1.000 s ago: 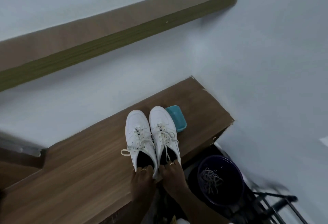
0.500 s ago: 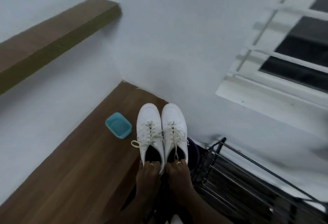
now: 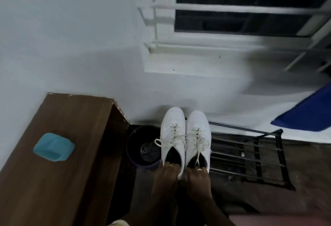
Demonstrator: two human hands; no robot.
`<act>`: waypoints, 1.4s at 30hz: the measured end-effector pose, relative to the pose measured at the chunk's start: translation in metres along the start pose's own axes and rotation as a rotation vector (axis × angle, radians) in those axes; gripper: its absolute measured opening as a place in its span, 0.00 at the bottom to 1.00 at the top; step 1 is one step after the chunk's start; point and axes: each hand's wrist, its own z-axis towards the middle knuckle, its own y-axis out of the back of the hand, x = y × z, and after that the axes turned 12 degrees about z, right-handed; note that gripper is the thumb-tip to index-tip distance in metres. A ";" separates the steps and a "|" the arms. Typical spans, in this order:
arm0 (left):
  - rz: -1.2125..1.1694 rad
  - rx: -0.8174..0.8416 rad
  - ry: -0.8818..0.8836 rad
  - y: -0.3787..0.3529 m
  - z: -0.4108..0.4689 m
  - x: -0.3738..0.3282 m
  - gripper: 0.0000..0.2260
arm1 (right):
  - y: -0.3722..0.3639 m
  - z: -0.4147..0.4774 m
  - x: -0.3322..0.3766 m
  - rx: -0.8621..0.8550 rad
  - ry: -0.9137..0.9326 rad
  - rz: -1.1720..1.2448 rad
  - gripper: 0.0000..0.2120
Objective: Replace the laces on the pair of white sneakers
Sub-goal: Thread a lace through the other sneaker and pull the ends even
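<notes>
I hold two white sneakers side by side in the air, toes pointing away from me. My left hand [image 3: 166,173] grips the heel of the left sneaker [image 3: 172,127]. My right hand [image 3: 197,176] grips the heel of the right sneaker [image 3: 198,127]. Both shoes carry cream laces [image 3: 172,139], tied loosely, with loops hanging over the sides. The pair hovers past the table's right edge, above a dark bucket [image 3: 133,139] and a black rack.
The wooden table [image 3: 59,181] lies to the left with a teal plastic tub [image 3: 53,147] on it. The dark bucket on the floor holds tangled laces [image 3: 148,151]. A black metal rack [image 3: 250,156] stands to the right, a blue cloth [image 3: 308,114] beyond it, a barred window [image 3: 241,10] above.
Both hands have carried the sneakers off the table and to the right, now over the bucket and rack. The view has swung right with them.
</notes>
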 end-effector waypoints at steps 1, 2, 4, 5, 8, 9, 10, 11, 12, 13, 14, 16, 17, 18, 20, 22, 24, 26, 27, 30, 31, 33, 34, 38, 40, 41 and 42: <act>-0.015 -0.007 -0.025 -0.007 0.009 -0.007 0.07 | -0.003 0.001 -0.013 0.020 -0.037 -0.014 0.10; -0.027 0.018 -0.044 -0.013 0.017 -0.013 0.07 | -0.008 0.003 -0.026 0.037 -0.071 -0.015 0.13; -0.017 0.091 -0.075 -0.027 0.030 -0.021 0.09 | -0.016 0.007 -0.047 0.061 -0.129 -0.008 0.16; -0.016 0.130 -0.088 -0.035 0.035 -0.024 0.09 | -0.020 0.009 -0.055 0.062 -0.150 -0.011 0.16; -0.013 0.213 -0.101 -0.051 0.048 -0.030 0.09 | -0.019 0.019 -0.065 -0.003 -0.162 -0.005 0.07; -0.008 0.224 -0.105 -0.056 0.053 -0.033 0.10 | -0.018 0.025 -0.067 -0.027 -0.171 0.021 0.08; -0.005 0.238 -0.108 -0.062 0.057 -0.034 0.12 | -0.017 0.030 -0.069 -0.054 -0.181 0.048 0.10; 0.002 0.238 -0.109 -0.066 0.060 -0.035 0.13 | -0.017 0.035 -0.072 -0.090 -0.189 0.071 0.11; 0.010 0.241 -0.110 -0.072 0.063 -0.036 0.12 | -0.018 0.038 -0.076 -0.124 -0.189 0.081 0.12; 0.020 0.243 -0.113 -0.077 0.066 -0.035 0.11 | -0.019 0.041 -0.080 -0.149 -0.186 0.085 0.13; 0.027 0.237 -0.116 -0.081 0.070 -0.035 0.11 | -0.019 0.045 -0.084 -0.167 -0.179 0.086 0.13; 0.030 0.235 -0.119 -0.090 0.075 -0.032 0.11 | -0.022 0.052 -0.092 -0.200 -0.166 0.087 0.14; 0.039 0.225 -0.126 -0.094 0.078 -0.030 0.10 | -0.025 0.055 -0.095 -0.209 -0.163 0.088 0.14; 0.041 0.222 -0.129 -0.098 0.079 -0.028 0.09 | -0.029 0.059 -0.099 -0.213 -0.165 0.085 0.15; 0.029 0.260 -0.138 -0.107 0.082 -0.026 0.09 | -0.037 0.066 -0.104 -0.217 -0.182 0.054 0.15; 0.018 0.324 -0.154 -0.119 0.082 -0.026 0.09 | -0.047 0.070 -0.106 -0.221 -0.192 0.032 0.14; 0.024 0.380 -0.171 -0.132 0.080 -0.024 0.09 | -0.058 0.073 -0.107 -0.226 -0.187 0.037 0.13; 0.003 0.424 -0.158 -0.142 0.079 -0.023 0.14 | -0.065 0.074 -0.107 -0.212 -0.195 0.032 0.12; -0.005 0.425 -0.152 -0.145 0.079 -0.023 0.16 | -0.069 0.074 -0.108 -0.212 -0.192 0.028 0.12; 0.005 0.397 -0.168 -0.142 0.081 -0.022 0.11 | -0.069 0.075 -0.105 -0.192 -0.198 0.050 0.13; 0.004 0.402 -0.167 -0.140 0.083 -0.023 0.12 | -0.069 0.076 -0.104 -0.185 -0.207 0.059 0.14; 0.006 0.452 -0.133 -0.135 0.085 -0.026 0.17 | -0.067 0.077 -0.102 -0.140 -0.241 0.069 0.14; -0.002 0.457 -0.124 -0.133 0.084 -0.026 0.18 | -0.067 0.077 -0.101 -0.113 -0.263 0.057 0.14; -0.119 0.494 -0.112 -0.124 0.077 -0.014 0.10 | -0.059 0.074 -0.084 -0.048 -0.387 -0.035 0.10; -0.142 0.446 -0.112 -0.116 0.074 -0.003 0.12 | -0.056 0.075 -0.066 -0.043 -0.400 -0.043 0.17; -0.145 0.458 -0.103 -0.109 0.073 0.004 0.14 | -0.056 0.077 -0.055 -0.044 -0.344 -0.039 0.18; -0.149 0.450 -0.097 -0.105 0.069 0.013 0.16 | -0.055 0.081 -0.041 -0.042 -0.262 -0.021 0.18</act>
